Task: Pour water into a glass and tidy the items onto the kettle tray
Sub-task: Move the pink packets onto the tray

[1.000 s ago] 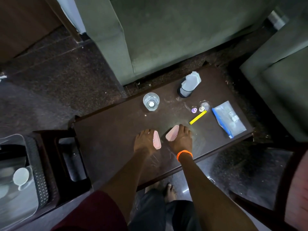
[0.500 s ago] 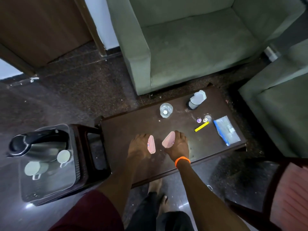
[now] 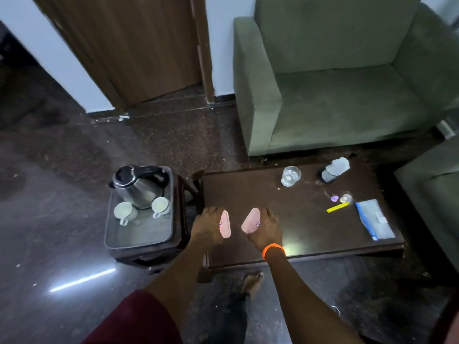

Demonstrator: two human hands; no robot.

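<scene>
the person stands over a low dark brown wooden table (image 3: 285, 219), both hands down on its near left part. the left hand (image 3: 207, 225) has a flat pink sachet (image 3: 225, 224) against its inner side, and the right hand (image 3: 265, 228), with an orange band (image 3: 273, 250) at the wrist, has a second pink sachet (image 3: 251, 220) by its thumb side. the fingers lie mostly straight on the tabletop, and i cannot tell whether either hand is pinching its sachet or only resting beside it.

at about one o'clock from the hands stands a clear drinking glass (image 3: 290, 176) with some water in it. further toward two o'clock is a small dark bottle (image 3: 334, 171), tipped over or leaning, with something pale at its top. at three o'clock lie a thin yellow stick packet (image 3: 337, 208), a tiny purple thing (image 3: 334, 198) and a small pale round thing (image 3: 345, 198) just beside each other, and then a clear plastic pouch with a blue edge (image 3: 375, 219) near the table's right end.

at nine o'clock from the hands, on a low dark stand touching the table's left end, sits a grey metal kettle tray (image 3: 139, 234). a steel electric kettle with a black lid and handle (image 3: 136, 186) stands at its far end, with two white cups (image 3: 142, 208) just in front of it.

a green armchair (image 3: 335, 95) sits beyond the table at twelve o'clock.
</scene>
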